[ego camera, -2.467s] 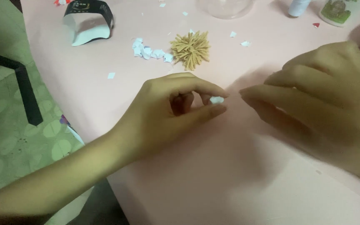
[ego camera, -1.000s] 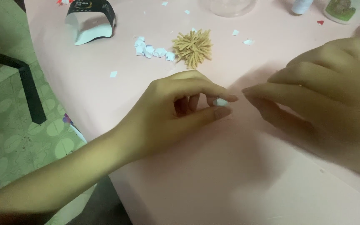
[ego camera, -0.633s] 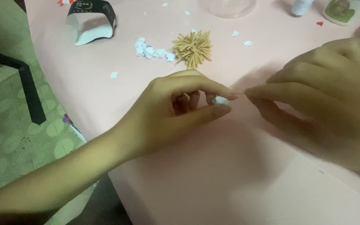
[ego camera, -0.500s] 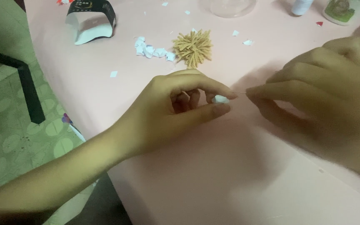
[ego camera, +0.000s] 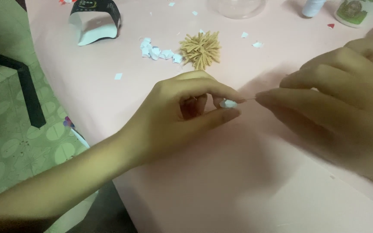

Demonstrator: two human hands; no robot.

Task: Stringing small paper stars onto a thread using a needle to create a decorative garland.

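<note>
Progress, as I judge it: one white bead (ego camera: 228, 103) sits pinched in my left hand (ego camera: 182, 114), touching a thin stick (ego camera: 250, 99) nipped by my right hand (ego camera: 342, 103); threading looks barely begun. Beyond my hands on the desk (ego camera: 203, 190), loose beads (ego camera: 157, 50) wait beside a stick bundle (ego camera: 200, 49). The clear jar (ego camera: 237, 6) farther off appears empty; the rest is cropped.

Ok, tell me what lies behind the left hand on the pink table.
Behind the left hand lie a tan spiky bundle of sticks and a row of small white paper pieces. The hand hides the tabletop under it.
</note>
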